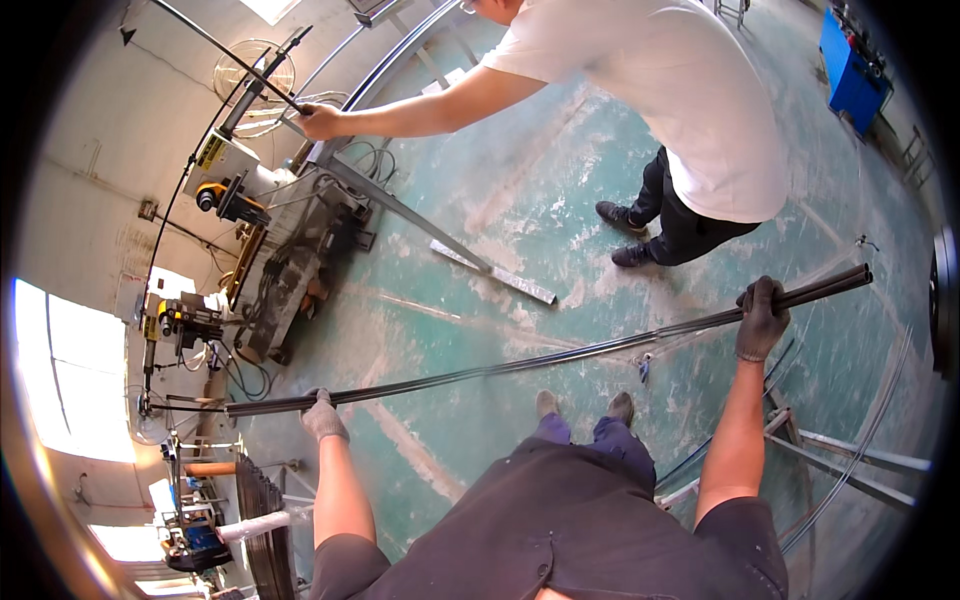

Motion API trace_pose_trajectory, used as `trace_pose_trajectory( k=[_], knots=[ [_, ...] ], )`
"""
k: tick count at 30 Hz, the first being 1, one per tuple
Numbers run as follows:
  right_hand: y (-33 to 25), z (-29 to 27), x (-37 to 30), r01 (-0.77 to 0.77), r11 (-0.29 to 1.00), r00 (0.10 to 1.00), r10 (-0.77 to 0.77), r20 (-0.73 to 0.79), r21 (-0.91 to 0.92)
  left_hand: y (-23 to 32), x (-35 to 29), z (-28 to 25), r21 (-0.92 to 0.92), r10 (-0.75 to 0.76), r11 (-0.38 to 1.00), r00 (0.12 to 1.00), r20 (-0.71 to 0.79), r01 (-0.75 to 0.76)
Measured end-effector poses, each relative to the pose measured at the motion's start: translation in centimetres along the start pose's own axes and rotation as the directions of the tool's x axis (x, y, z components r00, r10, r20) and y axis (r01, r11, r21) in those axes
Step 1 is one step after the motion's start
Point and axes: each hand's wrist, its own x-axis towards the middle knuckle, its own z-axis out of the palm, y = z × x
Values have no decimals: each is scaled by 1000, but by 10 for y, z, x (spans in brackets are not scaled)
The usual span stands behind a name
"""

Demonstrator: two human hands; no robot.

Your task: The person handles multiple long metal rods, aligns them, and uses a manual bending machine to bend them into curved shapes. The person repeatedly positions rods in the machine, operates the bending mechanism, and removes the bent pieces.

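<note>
Rods (pixel 540 358), a long dark bundle of them, are running across the floor space in front of the person, carried in both gloved hands. The left hand (pixel 322 415) is closing around the bundle near its left end, and the right hand (pixel 762 318) is wrapping tightly around it near the right end, higher up. Keeping both grips firm and the bundle level looks wise, since the middle is sagging between the hands and the thin strands could slip apart. Beyond the left hand, a machine (pixel 290 260) is standing against the wall, and a co-worker's hand (pixel 320 121) is gripping another curved rod (pixel 225 45) above it. How many rods make up the bundle is hard to make out, and its left tip is blending into the clutter.
</note>
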Motion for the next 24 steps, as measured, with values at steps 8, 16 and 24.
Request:
trace_pose_trajectory(
  k=[8, 16, 24],
  knots=[
    [-1, 4, -2, 6, 1000, 999, -7, -33, -1, -16, 16, -4, -7, 24, 1000, 999, -22, -25],
    [5, -6, -1, 6, 1000, 999, -7, -40, -19, -7, 7, 6, -71, 0, 997, 999, -37, -3],
    [-5, 4, -4, 14, 996, 998, -20, -67, -85, -26, 1, 4, -51, 81, 995, 995, -58, -84]
  ],
)
